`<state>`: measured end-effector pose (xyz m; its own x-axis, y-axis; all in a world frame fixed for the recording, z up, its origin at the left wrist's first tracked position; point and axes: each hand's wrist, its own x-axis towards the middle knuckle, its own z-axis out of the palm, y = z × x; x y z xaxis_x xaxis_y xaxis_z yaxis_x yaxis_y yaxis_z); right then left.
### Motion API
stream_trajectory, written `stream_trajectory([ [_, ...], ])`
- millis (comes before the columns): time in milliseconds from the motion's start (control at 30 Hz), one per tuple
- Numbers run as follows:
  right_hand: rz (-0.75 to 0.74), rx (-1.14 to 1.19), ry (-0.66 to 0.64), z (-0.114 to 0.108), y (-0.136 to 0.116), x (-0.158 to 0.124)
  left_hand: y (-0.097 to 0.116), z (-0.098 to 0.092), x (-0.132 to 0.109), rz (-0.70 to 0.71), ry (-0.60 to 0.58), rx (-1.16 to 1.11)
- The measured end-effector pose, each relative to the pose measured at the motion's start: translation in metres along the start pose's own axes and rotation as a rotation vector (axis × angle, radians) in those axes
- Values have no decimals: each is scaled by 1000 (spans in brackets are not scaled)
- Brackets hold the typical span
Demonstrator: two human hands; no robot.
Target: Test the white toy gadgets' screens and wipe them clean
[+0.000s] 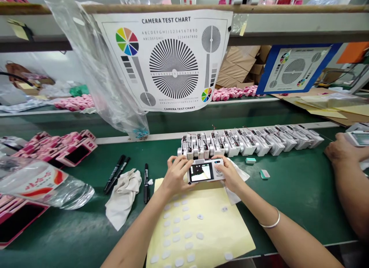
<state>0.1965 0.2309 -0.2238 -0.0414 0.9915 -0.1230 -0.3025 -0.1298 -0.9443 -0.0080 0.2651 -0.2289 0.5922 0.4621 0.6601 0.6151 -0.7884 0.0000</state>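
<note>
A white digital camera [206,170] is held level between both my hands, its lit screen facing me. My left hand [178,172] grips its left end, and my right hand [229,172] grips the right end by the buttons. Under the hands lies a yellow sheet [210,225] dotted with small whitish stickers. Just beyond the camera stands a row of white camera bodies [243,142] with their inner parts exposed. A crumpled white cloth [123,197] and black marker pens [146,183] lie to the left. Part of a second white cloth [233,195] shows behind my right hand.
A printed camera test chart [174,62] hangs ahead from the shelf. Pink cameras [76,150] and a plastic bottle [46,183] are at left. Small green-and-white blocks [264,174] lie at right. A co-worker's hand [344,148] holds another camera at the right edge.
</note>
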Motion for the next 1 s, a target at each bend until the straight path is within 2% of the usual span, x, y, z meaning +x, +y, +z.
stream_trajectory([
  [1000,21,2,-27,1,-2,-2,0,-1,0,15,15,-2],
])
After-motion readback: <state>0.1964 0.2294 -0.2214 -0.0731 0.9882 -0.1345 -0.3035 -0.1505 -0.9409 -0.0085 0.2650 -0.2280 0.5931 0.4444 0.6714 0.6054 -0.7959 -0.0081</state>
